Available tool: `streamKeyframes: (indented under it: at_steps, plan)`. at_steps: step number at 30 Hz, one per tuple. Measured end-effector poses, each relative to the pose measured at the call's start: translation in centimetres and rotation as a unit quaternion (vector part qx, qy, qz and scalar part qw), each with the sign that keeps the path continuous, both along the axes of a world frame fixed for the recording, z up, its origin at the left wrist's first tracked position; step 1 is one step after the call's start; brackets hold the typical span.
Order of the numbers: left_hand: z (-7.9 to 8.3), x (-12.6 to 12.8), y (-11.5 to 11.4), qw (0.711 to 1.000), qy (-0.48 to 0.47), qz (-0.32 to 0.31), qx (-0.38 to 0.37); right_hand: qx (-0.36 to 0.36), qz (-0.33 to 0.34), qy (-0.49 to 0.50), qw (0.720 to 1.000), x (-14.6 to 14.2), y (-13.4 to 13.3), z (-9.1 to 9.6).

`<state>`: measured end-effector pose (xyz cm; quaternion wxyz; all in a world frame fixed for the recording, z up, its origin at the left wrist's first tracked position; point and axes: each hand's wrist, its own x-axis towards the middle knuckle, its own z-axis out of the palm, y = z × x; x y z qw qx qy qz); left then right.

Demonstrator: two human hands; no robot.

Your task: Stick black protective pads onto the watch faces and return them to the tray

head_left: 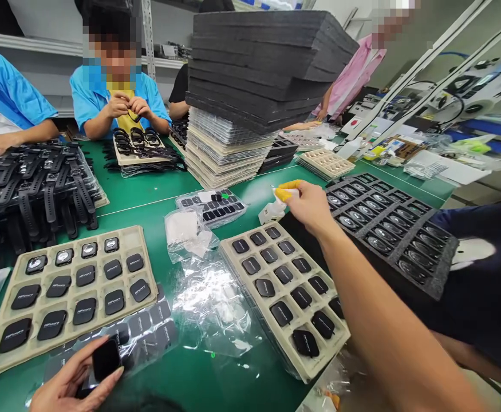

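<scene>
Hands at work on a green-topped assembly bench [147, 214]: the person's left hand [76, 375], low at the near edge, curls around a black rectangular watch body [106, 360], with thumb and fingers gripping its sides, just above a clear plastic sheet of black pads [142, 337]. The right hand [308, 209], with 2 yellow finger cots [287, 191] on its pressed-together fingertips, pinches a small white plastic item [271, 212] (probably a pouch, though blur hides its exact form) beyond the far corner of a beige moulded tray [284, 297] of black watch pieces. A matching beige tray [1, 357] lies to the left, with silver-faced watches along its far row. A dark foam tray of watch faces [387, 234] sits right of the forearm. Between the trays lie a crumpled clear plastic bag [209, 297] and a smaller clear bag holding white padding [185, 229]. Beyond, a tall stack of dark foam and beige trays [233, 114] rises from the bench, beside heaped black-strapped watches [31, 194]. Across the bench, a co-worker in a blue shirt [89, 97] works a small dark piece between 2 hands [127, 106].
</scene>
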<state>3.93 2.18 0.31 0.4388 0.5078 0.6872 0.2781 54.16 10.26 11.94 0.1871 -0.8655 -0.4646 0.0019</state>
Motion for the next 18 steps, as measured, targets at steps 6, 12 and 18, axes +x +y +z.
streamKeyframes:
  at_steps: [6,12,18]
  plan:
    - [0.6,-1.7,0.7,0.996,-0.048,-0.078,-0.012,0.063,0.410,0.314,0.854,-24.0,-7.4,-3.8]
    - [-0.6,-2.4,0.5,0.989,-0.090,-0.116,0.019,-0.066,0.466,0.176,0.865,-33.0,-8.3,-9.2]
    - [-0.5,-2.7,0.7,0.984,-0.064,-0.161,0.033,0.034,0.356,0.247,0.901,-32.0,-10.5,-9.9]
